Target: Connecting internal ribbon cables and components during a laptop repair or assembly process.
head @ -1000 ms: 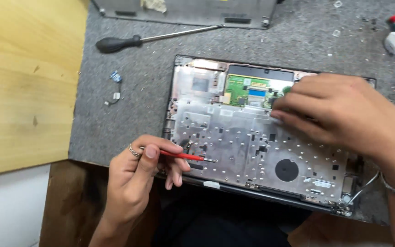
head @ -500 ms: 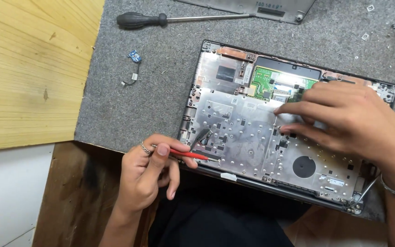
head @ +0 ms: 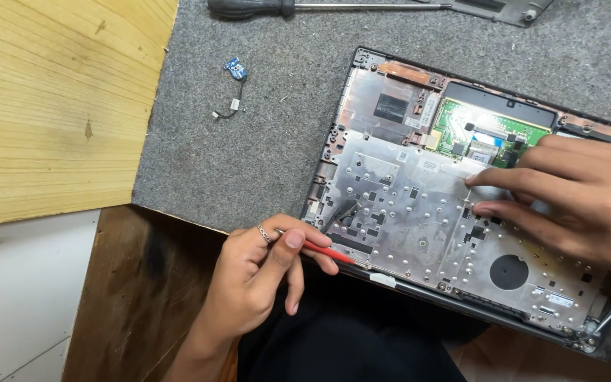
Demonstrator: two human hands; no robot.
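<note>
An opened laptop base [head: 419, 212] lies on a grey mat, its silver metal plate and a green circuit board [head: 482, 134] exposed. My left hand [head: 263, 276] holds a thin red tool [head: 327, 252] at the laptop's near edge, its tip touching the plate's lower rim. A ring sits on one finger. My right hand [head: 574, 198] rests on the plate at the right, fingertips pressed near the green board's lower edge, holding nothing that I can see.
A black-handled screwdriver [head: 263, 7] lies at the top of the grey mat [head: 249, 141]. A small blue part with a short wire [head: 233, 78] lies left of the laptop. A pale wooden board [head: 51, 106] borders the mat on the left.
The view has shifted, so the laptop sits further right and lower in frame. My left hand keeps the red tool at the near edge. My right hand stays on the plate.
</note>
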